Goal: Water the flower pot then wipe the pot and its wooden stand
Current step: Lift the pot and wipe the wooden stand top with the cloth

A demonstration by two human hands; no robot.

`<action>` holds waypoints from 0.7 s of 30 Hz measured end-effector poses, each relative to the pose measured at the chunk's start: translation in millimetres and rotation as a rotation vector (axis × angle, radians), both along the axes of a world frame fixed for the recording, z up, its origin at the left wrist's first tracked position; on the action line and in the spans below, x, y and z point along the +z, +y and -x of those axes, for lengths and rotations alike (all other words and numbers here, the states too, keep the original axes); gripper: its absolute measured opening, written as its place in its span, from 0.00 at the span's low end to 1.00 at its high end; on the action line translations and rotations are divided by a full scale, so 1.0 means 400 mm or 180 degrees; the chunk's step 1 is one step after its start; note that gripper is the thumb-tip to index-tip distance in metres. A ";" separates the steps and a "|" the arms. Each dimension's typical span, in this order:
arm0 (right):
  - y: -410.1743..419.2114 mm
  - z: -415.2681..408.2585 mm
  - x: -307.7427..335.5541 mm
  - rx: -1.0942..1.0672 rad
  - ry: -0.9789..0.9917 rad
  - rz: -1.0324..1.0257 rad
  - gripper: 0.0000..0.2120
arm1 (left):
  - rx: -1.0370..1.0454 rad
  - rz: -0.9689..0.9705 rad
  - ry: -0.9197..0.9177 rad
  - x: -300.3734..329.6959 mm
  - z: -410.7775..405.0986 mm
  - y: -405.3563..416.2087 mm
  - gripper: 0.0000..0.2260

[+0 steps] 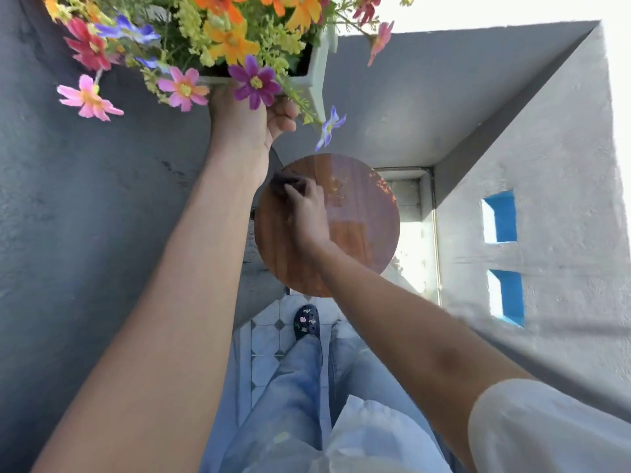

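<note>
My left hand [249, 121] grips the underside of a white square flower pot [316, 66] and holds it up in the air above the stand. Orange, pink, purple and blue flowers [222, 39] spill over the pot's rim. Below it is the round wooden stand [362, 227], its glossy brown top wet-looking and reflecting light. My right hand [307, 213] presses a dark cloth [283, 184] onto the stand's upper left part.
A dark grey wall [85, 199] runs along the left. A light grey parapet [532, 186] with blue openings stands on the right. Tiled floor [269, 346], my jeans and a dark shoe [306, 322] are below the stand.
</note>
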State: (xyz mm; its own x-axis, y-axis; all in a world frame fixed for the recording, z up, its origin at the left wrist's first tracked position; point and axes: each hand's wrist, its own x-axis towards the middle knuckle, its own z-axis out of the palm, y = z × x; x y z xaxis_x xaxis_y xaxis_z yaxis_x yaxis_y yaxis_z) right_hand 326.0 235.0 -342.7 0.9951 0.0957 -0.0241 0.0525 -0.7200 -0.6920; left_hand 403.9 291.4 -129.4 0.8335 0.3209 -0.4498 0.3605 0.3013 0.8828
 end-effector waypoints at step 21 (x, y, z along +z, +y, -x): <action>-0.124 0.123 -0.015 -0.0817 0.0149 0.0001 0.20 | -0.0289 0.0036 0.0012 0.001 0.134 -0.030 0.16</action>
State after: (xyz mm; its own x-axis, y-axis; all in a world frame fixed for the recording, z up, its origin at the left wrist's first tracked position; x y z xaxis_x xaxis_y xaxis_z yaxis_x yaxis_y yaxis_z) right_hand 276.8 185.4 -348.6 0.9846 -0.1598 -0.0707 -0.1640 -0.7058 -0.6892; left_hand 350.4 279.5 -129.0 0.8571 0.2391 -0.4563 0.3901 0.2771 0.8781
